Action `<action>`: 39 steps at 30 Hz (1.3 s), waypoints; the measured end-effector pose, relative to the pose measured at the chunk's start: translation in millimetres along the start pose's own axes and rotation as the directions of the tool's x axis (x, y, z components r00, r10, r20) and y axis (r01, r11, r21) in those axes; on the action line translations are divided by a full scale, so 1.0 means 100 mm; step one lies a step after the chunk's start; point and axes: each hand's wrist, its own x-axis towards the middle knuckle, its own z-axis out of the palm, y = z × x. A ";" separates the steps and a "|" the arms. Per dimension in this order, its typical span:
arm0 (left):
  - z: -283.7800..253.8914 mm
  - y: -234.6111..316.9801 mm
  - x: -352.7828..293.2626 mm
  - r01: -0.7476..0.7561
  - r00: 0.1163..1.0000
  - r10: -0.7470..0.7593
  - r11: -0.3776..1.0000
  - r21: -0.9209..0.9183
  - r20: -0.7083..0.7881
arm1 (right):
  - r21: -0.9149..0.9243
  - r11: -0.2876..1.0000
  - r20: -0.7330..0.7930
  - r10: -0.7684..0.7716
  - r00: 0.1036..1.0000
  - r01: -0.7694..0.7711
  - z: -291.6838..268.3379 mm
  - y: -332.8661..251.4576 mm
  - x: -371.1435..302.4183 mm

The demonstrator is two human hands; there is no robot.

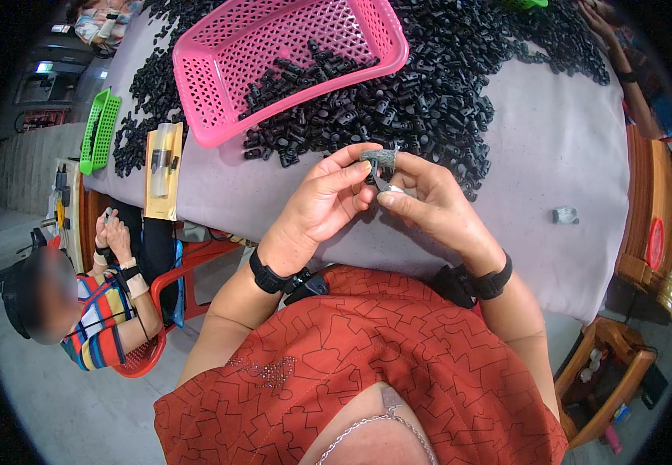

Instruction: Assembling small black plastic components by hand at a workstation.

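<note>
My left hand [324, 198] pinches a small black plastic piece [371, 177] between thumb and fingers, over the near side of the table. Much of that piece is hidden by the fingers. Facing it, my right hand [433, 198] is closed on a small dark pointed blade [381, 183] with a pale end under the thumb. A grey wrap [383, 158] covers the tip of my right index finger, which reaches across to the left fingertips. Just beyond both hands spreads a heap of similar black plastic pieces [398, 116].
A pink basket [212, 116] lies tilted on the heap, with black pieces inside. At left are a green basket [103, 132] and a yellow board with a clear tube [162, 170]. A grey scrap [564, 215] lies right. Co-workers sit left and far right.
</note>
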 end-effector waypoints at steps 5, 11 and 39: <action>0.00 0.00 -0.01 0.003 1.000 -0.003 1.000 -0.010 0.004 | -0.027 0.999 0.005 -0.020 1.000 0.020 0.00 0.04 0.01; 0.00 0.01 0.00 0.002 1.000 -0.002 1.000 -0.015 0.010 | -0.010 1.000 0.012 0.003 1.000 -0.003 -0.01 0.01 0.00; 0.31 0.94 -0.16 -0.605 0.591 0.807 0.445 0.660 -0.002 | 0.051 0.997 -0.066 0.053 0.996 -0.049 0.08 -0.07 -0.01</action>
